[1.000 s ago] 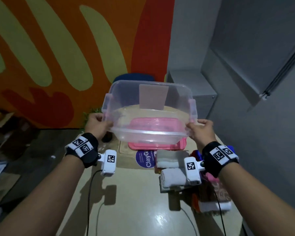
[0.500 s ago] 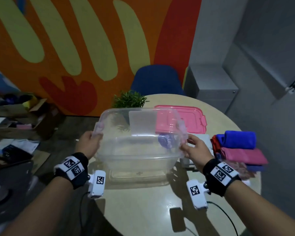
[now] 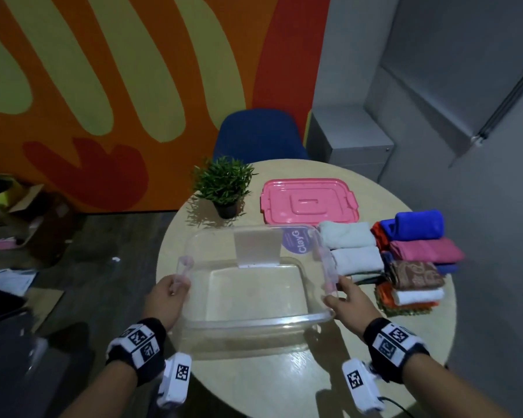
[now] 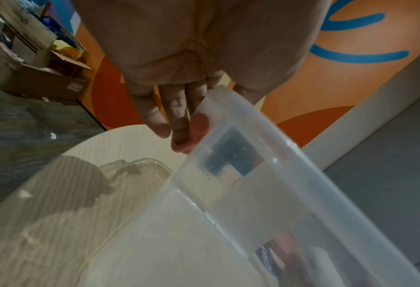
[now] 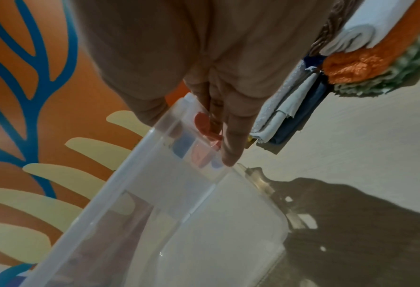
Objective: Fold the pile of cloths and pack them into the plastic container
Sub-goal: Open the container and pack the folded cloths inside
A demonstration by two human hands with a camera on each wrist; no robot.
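Round pale table (image 3: 254,384) before an orange, red and green mural wall (image 3: 109,70); blue chair (image 3: 258,134) beyond the far edge.

Step in hand, as judged: setting the empty plastic container (image 3: 254,297) down at the near-left part of the table, ahead of packing. Clear, rectangular, open-topped, pale label on its far wall; whether resting on the table or just above it cannot be told.

Folded cloths (image 3: 411,254), just right of the container: two whitish ones nearest it, then blue, pink, patterned brown, white and orange in a stack. Apparently all folded already; none inside the container.

Pink lid (image 3: 308,202) behind the container, beside a small potted plant (image 3: 224,184).

Left hand (image 3: 165,298) at the container's left end, fingers (image 4: 177,116) pressed together under the rim, thumb over it. Right hand (image 3: 349,303) at the right end, fingers (image 5: 228,136) together, likewise clamping the rim.

Next move, as judged: release both ends, then reach right for the nearest cloth and lay it flat on the container floor.
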